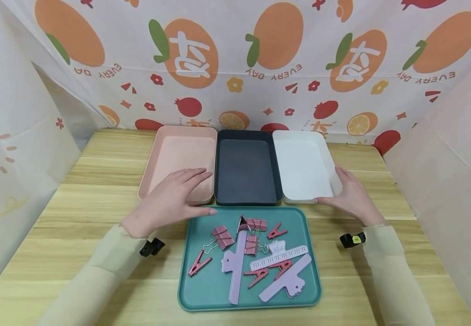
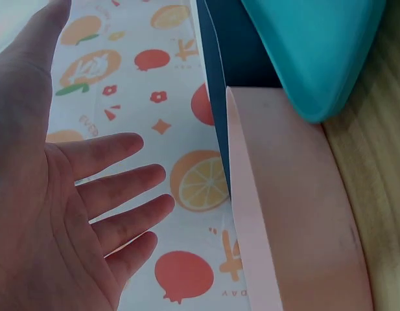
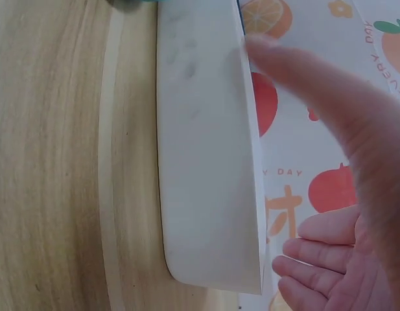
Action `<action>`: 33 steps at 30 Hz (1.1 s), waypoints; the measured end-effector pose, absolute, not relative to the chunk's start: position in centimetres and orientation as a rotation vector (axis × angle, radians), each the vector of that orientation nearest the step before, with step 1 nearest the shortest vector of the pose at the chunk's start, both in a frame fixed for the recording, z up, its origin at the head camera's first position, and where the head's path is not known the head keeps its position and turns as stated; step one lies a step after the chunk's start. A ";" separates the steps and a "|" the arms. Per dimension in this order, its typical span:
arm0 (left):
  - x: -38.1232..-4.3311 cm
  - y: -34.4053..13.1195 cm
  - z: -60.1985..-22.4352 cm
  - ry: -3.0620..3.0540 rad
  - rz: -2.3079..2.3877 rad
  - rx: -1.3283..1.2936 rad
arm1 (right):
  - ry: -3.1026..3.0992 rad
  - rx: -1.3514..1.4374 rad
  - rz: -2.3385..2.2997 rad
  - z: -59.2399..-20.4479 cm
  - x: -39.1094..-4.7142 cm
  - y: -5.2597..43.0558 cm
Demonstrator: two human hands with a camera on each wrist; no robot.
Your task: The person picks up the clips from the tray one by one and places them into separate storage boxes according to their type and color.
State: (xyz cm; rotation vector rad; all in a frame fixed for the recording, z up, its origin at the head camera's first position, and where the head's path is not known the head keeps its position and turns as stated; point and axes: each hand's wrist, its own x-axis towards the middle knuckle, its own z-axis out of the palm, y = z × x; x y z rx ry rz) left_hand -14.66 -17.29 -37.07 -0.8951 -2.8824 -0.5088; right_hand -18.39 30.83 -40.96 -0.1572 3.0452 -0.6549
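Note:
My left hand (image 1: pixel 170 197) is held over the near-left part of a pink tray (image 1: pixel 184 151), fingers spread and empty. At the right side of a white tray (image 1: pixel 305 163), my right hand (image 1: pixel 353 199) has its thumb by the near rim and its loosely extended fingers by the outer wall. Between these two trays lies a dark grey tray (image 1: pixel 245 167). In front, a teal tray (image 1: pixel 204 292) bears pink binder clips (image 1: pixel 223 237), several small red spring clips (image 1: pixel 199 265) and long lilac clips (image 1: pixel 238 267), one with a ruler-like marked edge (image 1: pixel 278 258).
Everything stands on a light wooden table (image 1: pixel 93 185). A fruit-printed curtain (image 1: pixel 235 86) hangs right behind the three upper trays, and pale cloth (image 1: pixel 11 190) closes in the left side. Black wrist cameras (image 1: pixel 151 247) sit at both cuffs.

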 end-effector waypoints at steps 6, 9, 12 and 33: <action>-14.4 -16.9 -37.4 -2.896 -0.504 -0.895 | 3.028 -0.170 -0.681 -41.1 -18.1 31.1; -14.3 -16.7 -37.4 -2.903 -0.510 -0.905 | 3.015 -0.166 -0.704 -41.1 -18.0 31.2; -14.1 -16.4 -37.4 -2.913 -0.530 -0.934 | 3.004 -0.158 -0.736 -41.0 -17.9 31.4; -13.4 -14.5 -37.8 -2.970 -0.545 -1.014 | 3.036 -0.193 -0.877 -40.6 -17.3 31.9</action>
